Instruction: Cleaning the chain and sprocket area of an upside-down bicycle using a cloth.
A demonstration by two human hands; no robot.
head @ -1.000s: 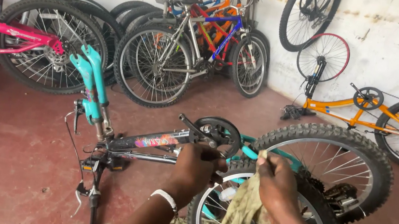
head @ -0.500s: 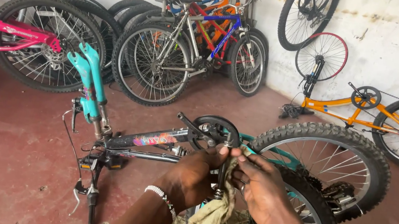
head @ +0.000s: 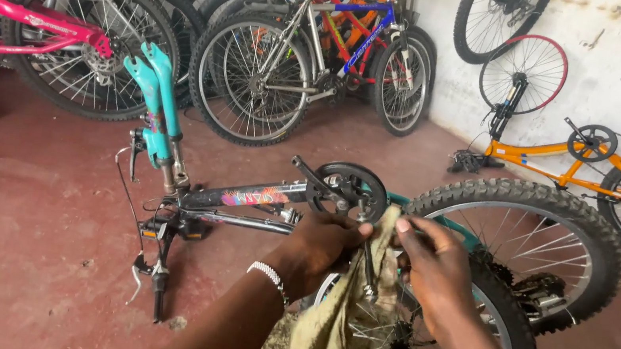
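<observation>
An upside-down small bicycle [head: 243, 199] with a dark frame and teal fork [head: 154, 102] stands on the red floor before me. Its black chainring [head: 348, 191] and crank are just above my hands. My left hand [head: 323, 250], with a white beaded bracelet at the wrist, grips a dirty yellowish rag [head: 340, 314] close under the chainring. My right hand [head: 434, 271] pinches the same rag at its upper edge, fingertips almost touching the left hand. The rag hangs down over a loose knobby wheel [head: 417, 333] in front of me. The bicycle's rear wheel [head: 559, 231] is at the right.
Several bicycles lean against the back wall [head: 301, 61], a pink one [head: 26, 25] at far left. An orange bicycle [head: 607, 169] lies upside down at right, with wheels hanging on the white wall [head: 524, 71]. The bicycle's handlebar and brake levers [head: 150, 265] rest on the floor.
My hands have come together on the rag beneath the chainring; the right hand moved left and up, drawing the rag's top edge against the left hand.
</observation>
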